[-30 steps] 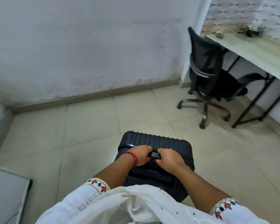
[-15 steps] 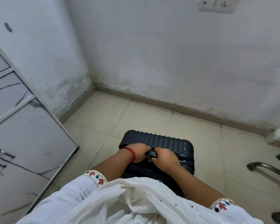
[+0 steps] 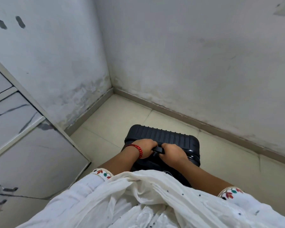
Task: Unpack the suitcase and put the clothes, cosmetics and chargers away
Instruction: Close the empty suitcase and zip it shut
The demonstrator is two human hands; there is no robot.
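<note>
I am reading no text, label, brand or number on the suitcase (image 3: 161,134), the walls (image 3: 187,55) or the cabinet (image 3: 31,153) before me.

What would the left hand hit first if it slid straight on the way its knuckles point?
Probably the right hand, gripping the same suitcase handle. Only a short bare stretch of handle separates it from the left hand.
</note>
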